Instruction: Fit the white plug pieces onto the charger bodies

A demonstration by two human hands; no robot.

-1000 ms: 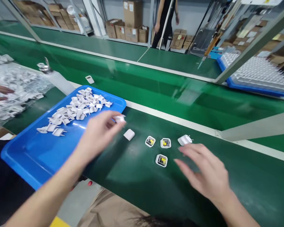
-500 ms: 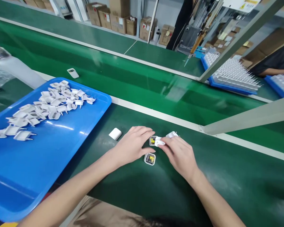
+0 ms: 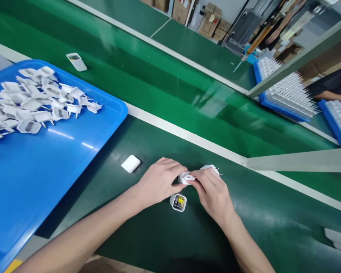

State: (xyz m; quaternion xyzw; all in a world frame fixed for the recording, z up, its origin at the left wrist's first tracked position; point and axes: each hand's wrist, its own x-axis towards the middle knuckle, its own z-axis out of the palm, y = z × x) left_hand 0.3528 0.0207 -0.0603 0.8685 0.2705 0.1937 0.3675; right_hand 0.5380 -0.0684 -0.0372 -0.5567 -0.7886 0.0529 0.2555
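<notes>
My left hand grips a white charger housing between thumb and fingers. In my right hand, the fingertips pinch a white plug cap at the opening of that housing. Just below stands an open housing with yellow and black parts inside. A white plug piece with metal pins lies behind my right hand, partly hidden. To the left of my left hand lies a closed-looking white housing on the dark green table.
A blue tray with several white plug caps fills the left. Another housing sits on the green belt. A metal post crosses at right, near blue trays of pinned parts. A person's arm shows far right.
The plug cap in my right hand now covers the opening of the housing, whose inner parts no longer show. My left fingers have closed on that housing. The whole view has shifted.
</notes>
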